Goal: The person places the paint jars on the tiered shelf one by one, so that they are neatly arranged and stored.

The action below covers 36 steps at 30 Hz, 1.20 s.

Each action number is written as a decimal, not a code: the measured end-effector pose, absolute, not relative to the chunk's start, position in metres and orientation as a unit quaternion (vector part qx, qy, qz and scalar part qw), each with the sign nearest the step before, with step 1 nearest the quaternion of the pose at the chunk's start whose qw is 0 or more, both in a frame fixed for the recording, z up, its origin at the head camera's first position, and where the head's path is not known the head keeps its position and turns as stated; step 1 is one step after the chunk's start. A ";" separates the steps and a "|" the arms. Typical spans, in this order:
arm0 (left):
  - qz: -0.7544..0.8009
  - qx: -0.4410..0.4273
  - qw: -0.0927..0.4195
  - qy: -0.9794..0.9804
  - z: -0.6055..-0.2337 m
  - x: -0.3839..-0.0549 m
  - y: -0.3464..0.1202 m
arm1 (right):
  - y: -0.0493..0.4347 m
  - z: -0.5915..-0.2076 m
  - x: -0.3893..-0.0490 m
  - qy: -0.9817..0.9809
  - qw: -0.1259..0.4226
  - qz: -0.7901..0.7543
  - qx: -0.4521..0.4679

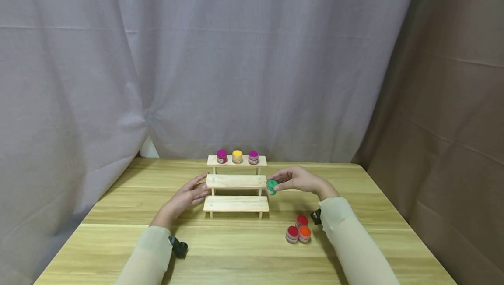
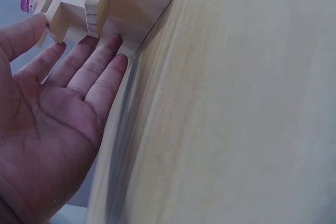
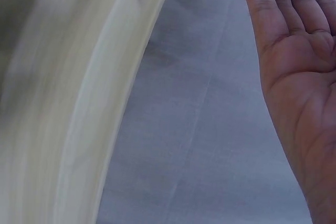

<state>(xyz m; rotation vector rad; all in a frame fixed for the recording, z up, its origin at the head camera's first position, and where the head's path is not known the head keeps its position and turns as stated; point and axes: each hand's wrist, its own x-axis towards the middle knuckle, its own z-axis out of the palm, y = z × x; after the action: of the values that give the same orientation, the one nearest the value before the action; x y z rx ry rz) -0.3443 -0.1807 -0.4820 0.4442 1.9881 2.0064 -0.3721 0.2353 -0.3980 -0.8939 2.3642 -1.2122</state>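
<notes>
A three-step wooden display stand [image 1: 236, 181] stands on the table. My left hand [image 1: 188, 197] is at its left side; in the left wrist view its fingers [image 2: 100, 72] are extended, with the tips at the stand's end. At the right end of the middle step, my right hand [image 1: 298, 180] pinches a small jar with a green lid [image 1: 271, 186] between thumb and fingers. On the top step sit a purple jar [image 1: 222, 156], a yellow jar [image 1: 237, 157] and another purple jar [image 1: 253, 158]. The right wrist view shows the palm but not the green jar.
Two red-lidded jars, one nearer [image 1: 292, 234] and one farther back [image 1: 302, 221], stand grouped with an orange-lidded jar [image 1: 305, 234] right of the stand. Grey curtains [image 1: 252, 66] hang behind the wooden table [image 1: 220, 258] and along its right side.
</notes>
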 end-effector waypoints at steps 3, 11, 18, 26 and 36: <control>0.699 0.151 0.143 0.684 -0.482 -0.344 -0.179 | 0.230 -0.394 -0.374 0.832 0.171 -0.423 -0.315; 0.692 0.153 0.134 0.693 -0.482 -0.348 -0.179 | 0.213 -0.391 -0.385 0.823 0.155 -0.426 -0.341; 0.692 0.151 0.141 0.691 -0.484 -0.347 -0.178 | 0.192 -0.395 -0.391 0.822 0.159 -0.423 -0.346; 0.697 0.156 0.134 0.687 -0.485 -0.349 -0.177 | 0.169 -0.392 -0.398 0.824 0.128 -0.412 -0.367; 0.706 0.143 0.135 0.680 -0.484 -0.347 -0.175 | 0.148 -0.395 -0.403 0.822 0.138 -0.422 -0.357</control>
<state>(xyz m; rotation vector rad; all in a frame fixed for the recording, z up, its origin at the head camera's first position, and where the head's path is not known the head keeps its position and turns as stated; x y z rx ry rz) -0.3469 -0.1750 -0.4842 0.4157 1.9711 2.0457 -0.4027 0.1481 -0.3949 -1.0327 2.3764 -1.2202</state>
